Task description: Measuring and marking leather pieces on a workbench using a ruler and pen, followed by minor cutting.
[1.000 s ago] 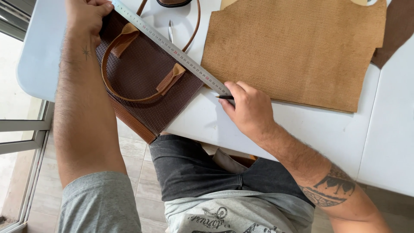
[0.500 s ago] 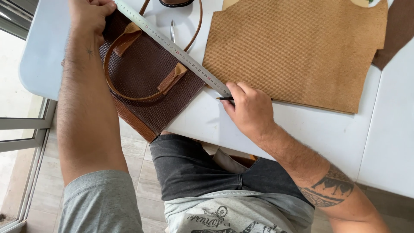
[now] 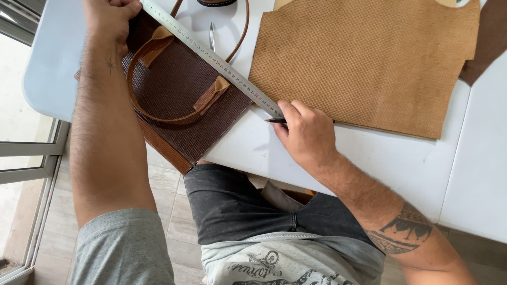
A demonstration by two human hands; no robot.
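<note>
Head view: against the frame a second ago I see almost no change; the picture has shifted slightly. My left hand point(image 3: 110, 18) still presses flat on the long steel ruler point(image 3: 211, 57), which lies diagonally over the dark brown woven bag panel with tan handle point(image 3: 179, 95). My right hand point(image 3: 307, 134) pinches a thin black pen point(image 3: 275, 120) at the ruler's lower end. Beside it, a tan woven sheet point(image 3: 364, 58) lies on the white table point(image 3: 401, 163).

Bright, even daylight from the left window; sharp focus, soft shadows, no glare.
</note>
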